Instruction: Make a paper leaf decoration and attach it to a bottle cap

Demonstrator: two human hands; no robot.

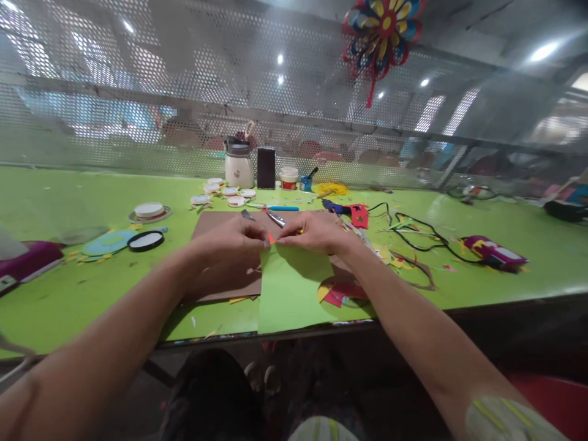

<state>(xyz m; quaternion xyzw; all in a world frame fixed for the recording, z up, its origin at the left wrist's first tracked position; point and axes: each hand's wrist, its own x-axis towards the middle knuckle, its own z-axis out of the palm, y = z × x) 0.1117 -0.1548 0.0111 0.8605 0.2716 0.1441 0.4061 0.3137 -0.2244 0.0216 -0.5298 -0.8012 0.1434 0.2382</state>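
Observation:
A sheet of light green paper (294,294) hangs from the brown board (215,229) towards the table's front edge. My left hand (236,236) pinches its top left corner, with thumb and fingers closed. Right beside it, my right hand (315,233) is also closed on the paper's top edge, the fingertips of both hands nearly touching. A small orange piece (271,238) shows between the fingertips; which hand holds it, I cannot tell. Just beyond my hands lie a metal tool (275,218), perhaps scissors, and a blue pen-like tool (283,208).
White round lids (236,200), a pale jug (239,170), a dark upright box (266,168) and paint pots (289,177) stand at the back. A black-rimmed disc (146,241) lies left. To the right are paper scraps (395,260) and a purple corded device (496,252).

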